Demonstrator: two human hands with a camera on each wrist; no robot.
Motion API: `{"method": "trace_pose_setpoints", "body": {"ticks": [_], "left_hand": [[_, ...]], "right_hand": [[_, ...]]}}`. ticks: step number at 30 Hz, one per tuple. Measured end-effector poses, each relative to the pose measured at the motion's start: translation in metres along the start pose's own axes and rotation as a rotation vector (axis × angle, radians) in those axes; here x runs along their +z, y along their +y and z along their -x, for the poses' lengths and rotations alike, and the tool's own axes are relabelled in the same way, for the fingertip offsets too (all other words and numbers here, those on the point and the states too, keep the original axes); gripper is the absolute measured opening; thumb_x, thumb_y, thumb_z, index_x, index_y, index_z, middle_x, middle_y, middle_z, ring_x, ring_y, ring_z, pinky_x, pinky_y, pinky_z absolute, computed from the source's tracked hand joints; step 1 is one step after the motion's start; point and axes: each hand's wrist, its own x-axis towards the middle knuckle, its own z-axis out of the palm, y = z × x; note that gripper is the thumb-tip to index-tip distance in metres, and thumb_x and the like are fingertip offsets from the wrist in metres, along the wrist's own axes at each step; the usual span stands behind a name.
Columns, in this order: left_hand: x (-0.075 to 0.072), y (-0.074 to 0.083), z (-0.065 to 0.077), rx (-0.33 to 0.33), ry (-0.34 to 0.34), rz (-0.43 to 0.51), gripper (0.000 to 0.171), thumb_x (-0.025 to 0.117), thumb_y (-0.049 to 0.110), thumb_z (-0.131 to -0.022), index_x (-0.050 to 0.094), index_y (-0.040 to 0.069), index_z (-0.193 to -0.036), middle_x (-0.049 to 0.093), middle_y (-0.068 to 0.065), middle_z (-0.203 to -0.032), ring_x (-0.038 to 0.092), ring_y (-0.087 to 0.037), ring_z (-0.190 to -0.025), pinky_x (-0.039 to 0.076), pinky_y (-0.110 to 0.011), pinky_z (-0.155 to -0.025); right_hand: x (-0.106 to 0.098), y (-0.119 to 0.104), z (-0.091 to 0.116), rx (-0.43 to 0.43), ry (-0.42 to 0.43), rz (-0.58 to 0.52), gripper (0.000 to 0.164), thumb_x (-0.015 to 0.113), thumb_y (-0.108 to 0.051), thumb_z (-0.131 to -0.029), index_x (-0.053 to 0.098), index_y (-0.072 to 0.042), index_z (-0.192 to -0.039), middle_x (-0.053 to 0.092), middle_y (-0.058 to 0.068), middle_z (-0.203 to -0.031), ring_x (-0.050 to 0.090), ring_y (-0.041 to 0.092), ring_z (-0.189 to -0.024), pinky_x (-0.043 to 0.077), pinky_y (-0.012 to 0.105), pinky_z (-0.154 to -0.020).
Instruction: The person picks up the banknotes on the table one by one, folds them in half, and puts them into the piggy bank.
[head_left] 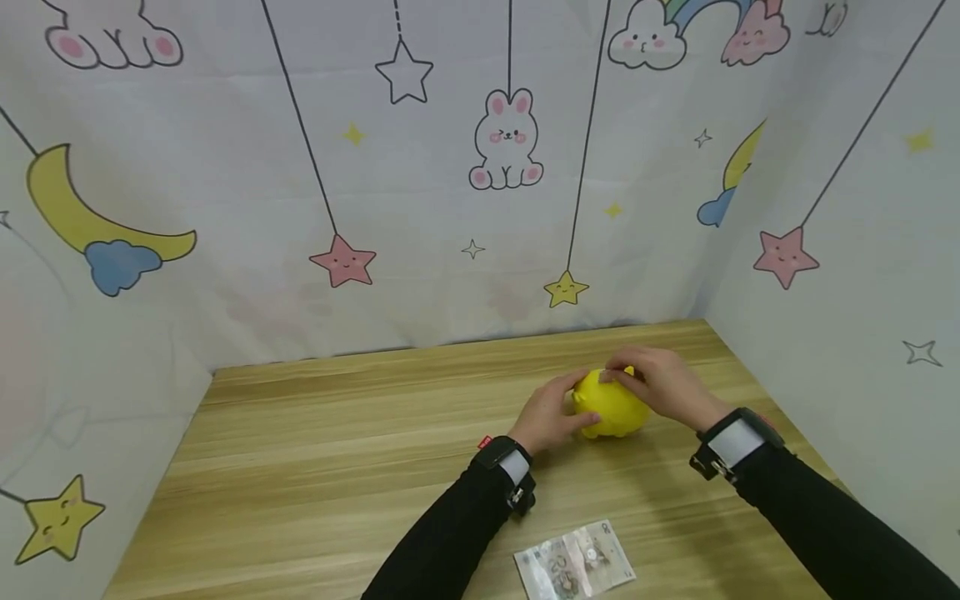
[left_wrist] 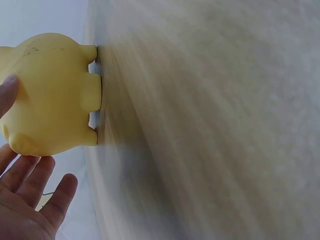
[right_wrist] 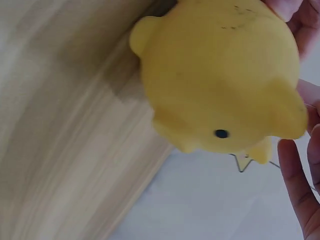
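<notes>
A yellow piggy bank stands on its feet at the right of the table, its snout toward my left hand. That hand holds it by the face end, thumb on the near side and fingers round the far side. In the left wrist view the thumb lies against the body. My right hand is over the top of the bank, pinching a small brownish folded note right at its back. Most of that note is hidden by the fingers. The right wrist view shows the piggy bank's eye and ear.
A creased banknote lies flat at the table's near edge, between the forearms. White cloth walls with cartoon prints enclose the wooden table at the back and both sides.
</notes>
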Motion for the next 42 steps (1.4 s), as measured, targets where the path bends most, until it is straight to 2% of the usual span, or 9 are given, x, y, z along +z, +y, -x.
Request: {"method": "trace_pose_setpoints", "body": {"ticks": [4,9,13,16,21,25,31,37,42], "left_hand": [[0.0,-0.001,0.0,-0.007,-0.004,0.001,0.071,0.077,0.034,-0.101,0.047,0.015,-0.162,0.055,-0.005,-0.16,0.05,-0.024,-0.148,0.039,-0.04,-0.122],[0.0,-0.001,0.0,-0.011,0.0,0.001,0.07,0.077,0.034,-0.101,0.047,0.015,-0.162,0.055,-0.005,-0.159,0.05,-0.024,-0.148,0.039,-0.041,-0.122],[0.0,-0.001,0.0,-0.009,0.0,-0.006,0.071,0.077,0.036,-0.101,0.047,0.015,-0.162,0.055,-0.005,-0.16,0.05,-0.024,-0.148,0.038,-0.042,-0.122],[0.0,-0.001,0.0,-0.011,0.002,-0.005,0.071,0.077,0.036,-0.101,0.047,0.015,-0.162,0.055,-0.005,-0.159,0.05,-0.024,-0.148,0.039,-0.042,-0.122],[0.0,-0.001,-0.001,-0.009,0.001,-0.004,0.071,0.077,0.035,-0.101,0.047,0.016,-0.162,0.055,-0.004,-0.159,0.05,-0.024,-0.148,0.039,-0.042,-0.122],[0.0,-0.001,-0.002,-0.002,-0.006,-0.012,0.071,0.076,0.035,-0.102,0.046,0.015,-0.163,0.054,-0.005,-0.16,0.049,-0.024,-0.149,0.038,-0.042,-0.123],[-0.001,-0.002,-0.004,0.017,0.004,-0.016,0.071,0.077,0.035,-0.101,0.047,0.013,-0.162,0.054,-0.006,-0.16,0.05,-0.025,-0.148,0.039,-0.042,-0.122],[0.0,-0.003,-0.005,0.025,0.0,-0.025,0.072,0.077,0.035,-0.101,0.047,0.012,-0.162,0.055,-0.007,-0.159,0.051,-0.025,-0.147,0.04,-0.042,-0.121],[0.0,-0.002,-0.005,0.013,-0.006,-0.024,0.072,0.077,0.035,-0.101,0.046,0.014,-0.162,0.055,-0.007,-0.159,0.051,-0.025,-0.147,0.041,-0.042,-0.121]], "right_hand": [[0.003,0.003,0.006,-0.011,0.005,0.009,0.014,0.085,-0.001,-0.09,0.079,-0.012,-0.097,0.077,0.001,-0.093,0.065,0.014,-0.074,0.058,0.035,-0.068],[0.004,0.001,0.007,-0.058,-0.007,0.091,0.014,0.088,-0.006,-0.088,0.08,-0.011,-0.097,0.078,0.003,-0.095,0.072,0.02,-0.079,0.063,0.039,-0.072],[0.004,-0.002,0.006,-0.09,-0.01,0.151,0.021,0.09,-0.012,-0.087,0.081,-0.009,-0.105,0.077,0.006,-0.098,0.075,0.023,-0.081,0.063,0.04,-0.071],[0.004,-0.003,0.006,-0.108,-0.012,0.167,0.025,0.09,-0.012,-0.087,0.082,-0.009,-0.111,0.076,0.008,-0.101,0.075,0.024,-0.083,0.063,0.04,-0.072],[0.004,-0.004,0.011,-0.134,-0.011,0.173,0.025,0.091,-0.011,-0.085,0.083,-0.009,-0.108,0.074,0.007,-0.102,0.073,0.024,-0.087,0.063,0.04,-0.075],[0.006,-0.002,0.019,-0.134,-0.017,0.19,0.031,0.092,-0.014,-0.085,0.083,-0.007,-0.114,0.075,0.009,-0.107,0.068,0.026,-0.094,0.062,0.042,-0.079],[0.008,-0.001,0.028,-0.112,-0.039,0.215,0.046,0.091,-0.017,-0.086,0.078,-0.007,-0.129,0.073,0.014,-0.129,0.06,0.036,-0.111,0.056,0.055,-0.093],[0.008,-0.001,0.029,-0.102,-0.001,0.182,0.04,0.088,-0.018,-0.088,0.079,-0.005,-0.124,0.074,0.013,-0.123,0.061,0.035,-0.11,0.056,0.055,-0.092],[0.01,-0.001,0.029,-0.088,-0.006,0.172,0.038,0.088,-0.022,-0.089,0.079,-0.005,-0.123,0.075,0.012,-0.121,0.062,0.034,-0.11,0.057,0.054,-0.093]]}}
